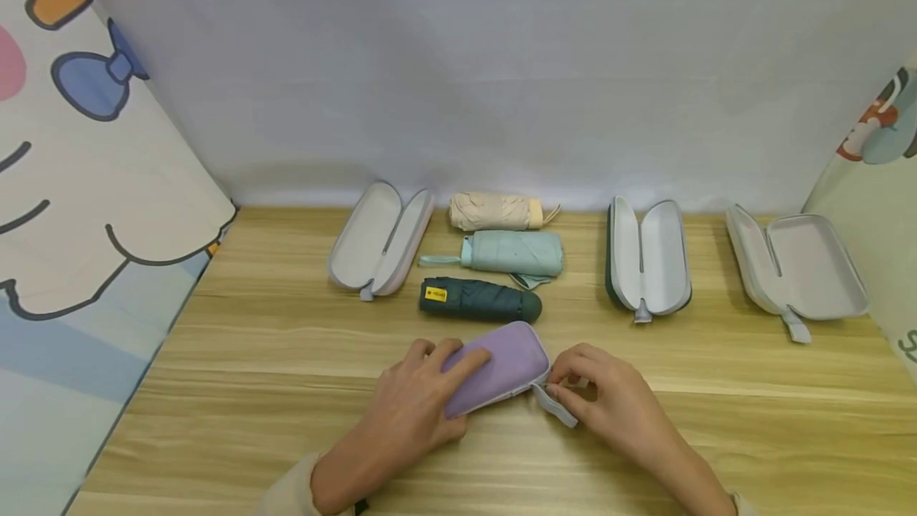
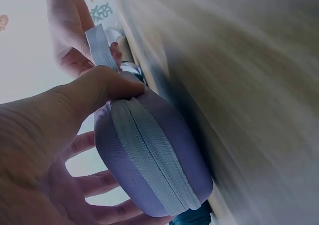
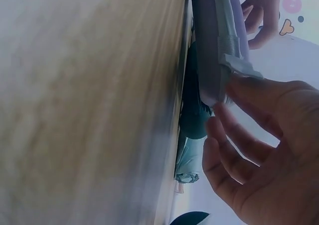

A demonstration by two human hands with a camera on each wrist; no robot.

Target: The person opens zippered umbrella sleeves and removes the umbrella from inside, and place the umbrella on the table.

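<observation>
A purple zip case (image 1: 501, 369) lies on the table in front of me, its lid down. My left hand (image 1: 419, 396) grips its left end, fingers over the top and thumb on the near side. In the left wrist view, the zipper (image 2: 152, 158) at that end has its teeth together. At the case's right corner my right hand (image 1: 609, 396) pinches the zipper pull between thumb and forefinger; the pull itself is mostly hidden. Beside those fingertips a grey fabric tab (image 1: 555, 406) sticks out from the case; the right wrist view shows this tab (image 3: 241, 65) by the thumb.
Behind the case lie a dark green folded umbrella (image 1: 480, 300), a light teal one (image 1: 517, 252) and a beige one (image 1: 494, 212). An open case (image 1: 380, 241) stands at the back left. Two more open cases, one green-edged (image 1: 648, 261) and one grey (image 1: 798, 265), stand at the right.
</observation>
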